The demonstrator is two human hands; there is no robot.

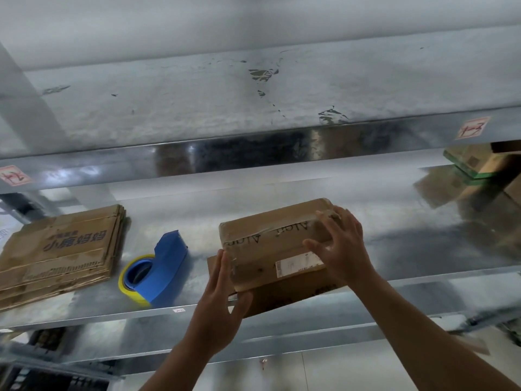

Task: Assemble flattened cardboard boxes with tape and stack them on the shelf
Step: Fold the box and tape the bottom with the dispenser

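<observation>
An assembled brown cardboard box [267, 244] with tape along its top and a white label lies on the metal shelf [408, 249], on top of a darker flat cardboard piece [296, 292] that juts past the shelf's front edge. My left hand [222, 292] presses flat against the box's near left side, fingers straight. My right hand [341, 244] rests on the box's right end with fingers spread over its top and side. A blue tape dispenser [158, 266] with a yellow tape roll stands left of the box. A stack of flattened boxes [59, 249] lies at the far left.
The upper metal shelf [253, 156] overhangs close above, with red-marked labels [472, 127] on its front edge. More cardboard boxes with green edging [476, 162] sit at the far right of the shelf. Lower shelves with dark items show below left.
</observation>
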